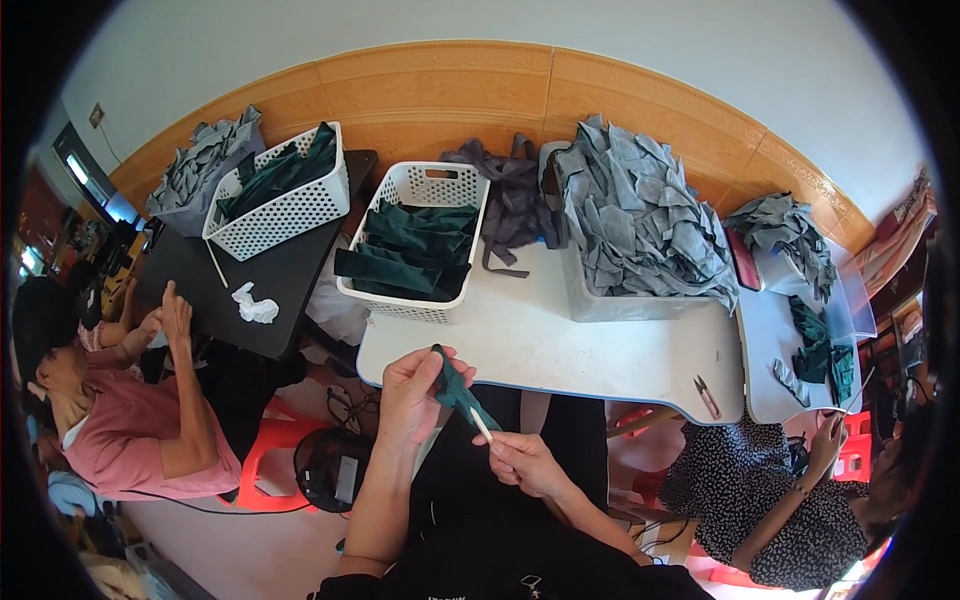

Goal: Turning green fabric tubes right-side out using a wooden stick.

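Cloth [452,385], dark green, is up in front of the worktop [540,340]. The left hand [412,393] has its grip pinched on the top; the right hand [527,465] grips a pale stick [481,424] at the low end, maybe to keep things straight. Green strips [415,240] sit in a white basket [400,307], likely for easy reach.

Left hand [408,392] and right hand [530,463] in pinch-grip

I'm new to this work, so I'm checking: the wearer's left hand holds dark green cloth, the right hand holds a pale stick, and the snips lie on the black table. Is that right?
Wrong table: the head view shows the snips lying on the white table. The left hand does hold dark green cloth, and the right hand a pale stick.
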Demonstrator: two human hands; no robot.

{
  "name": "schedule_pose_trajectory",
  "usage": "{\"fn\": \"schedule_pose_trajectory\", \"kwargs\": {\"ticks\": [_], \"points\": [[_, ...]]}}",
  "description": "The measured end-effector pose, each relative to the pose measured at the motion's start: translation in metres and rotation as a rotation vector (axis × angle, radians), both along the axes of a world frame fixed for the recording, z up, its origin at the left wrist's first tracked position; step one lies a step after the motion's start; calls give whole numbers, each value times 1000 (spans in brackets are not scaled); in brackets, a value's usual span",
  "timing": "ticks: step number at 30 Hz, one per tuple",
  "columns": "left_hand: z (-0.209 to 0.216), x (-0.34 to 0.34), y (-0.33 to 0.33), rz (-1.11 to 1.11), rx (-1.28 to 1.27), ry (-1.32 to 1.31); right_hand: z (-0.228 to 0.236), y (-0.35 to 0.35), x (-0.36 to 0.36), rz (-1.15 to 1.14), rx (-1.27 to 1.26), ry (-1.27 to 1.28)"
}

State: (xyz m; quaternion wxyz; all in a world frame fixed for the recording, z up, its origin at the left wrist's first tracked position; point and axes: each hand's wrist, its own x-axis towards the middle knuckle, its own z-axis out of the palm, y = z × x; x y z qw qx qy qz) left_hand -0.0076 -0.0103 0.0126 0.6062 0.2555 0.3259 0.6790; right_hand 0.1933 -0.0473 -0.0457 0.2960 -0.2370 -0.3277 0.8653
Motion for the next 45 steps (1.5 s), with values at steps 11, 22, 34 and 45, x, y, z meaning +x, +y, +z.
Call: {"fn": "schedule_pose_trajectory", "kwargs": {"ticks": [11, 22, 34, 45], "points": [[8, 12, -1, 15, -12, -31, 3, 1, -4, 29, -159, 135], [-3, 6, 10, 0, 22, 63, -1, 2, 0, -57, 112, -110], [14, 6, 4, 61, 23, 67, -11, 12, -3, -32, 106, -49], [6, 1, 12, 94, -50, 205, -4, 5, 0, -223, 390, -378]]}}
